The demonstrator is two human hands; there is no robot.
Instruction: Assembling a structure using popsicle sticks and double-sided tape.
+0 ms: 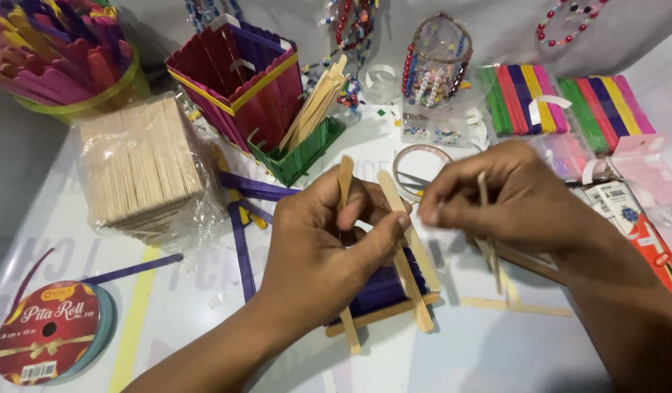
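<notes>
Ribbon roll (48,331) near left | stick frame (394,287) on table (496,356), near centre, purple slats inside | left hand (321,247) pinching upright plain stick (345,182) on frame | right hand (507,193) pinching thin stick (488,247), just right of frame | stick bundle (139,164) far left | red-purple stick box (237,76) far centre

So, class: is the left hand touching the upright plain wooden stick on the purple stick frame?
Touching. The head view shows the left hand with thumb and fingers closed around the upright plain wooden stick, above the purple stick frame.
</notes>
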